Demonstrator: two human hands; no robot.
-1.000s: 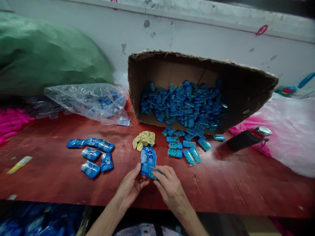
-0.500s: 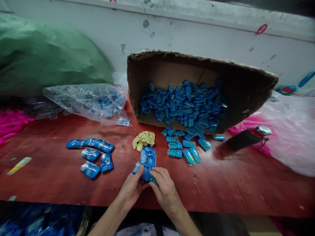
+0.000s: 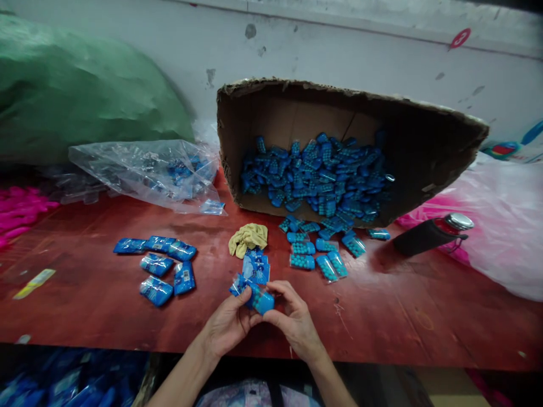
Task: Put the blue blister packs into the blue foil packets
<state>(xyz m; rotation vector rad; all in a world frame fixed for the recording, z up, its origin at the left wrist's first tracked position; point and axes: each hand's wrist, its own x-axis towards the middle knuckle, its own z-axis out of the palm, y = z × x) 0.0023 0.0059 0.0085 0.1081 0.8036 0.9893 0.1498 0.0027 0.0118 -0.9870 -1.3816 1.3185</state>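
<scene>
bottle held together with wrapper; number seen on wall, no brand legible

watching remotely through the head camera, i take the rag as landmark. the bottle of teal beads and its blue-and-clear wrapper are held just in front of the rag, beside the near end of a fanned row of flat wrappers. i cannot tell how far inside the bottle sits.

left hand: closed, thumb on top and fingers beneath, pinching the wrapper. right hand: partly open, thumb and fingers curved about the bottle's blue cap end; whether they press on it, i cannot tell.

method, in my judgement: the step looks like seating the bottle in the wrapper. i would pinch lightly, hold the mouth wide, line the bottle up straight and push evenly from the cap, lest the thin film crease or split.

markings: left of the rag, one packet bears a barcode, too small to read. pale print on the neighbouring packets is illegible. far right of and beyond the rag, a red sticker on the wall carries what appears to be a tilted "3".
</scene>
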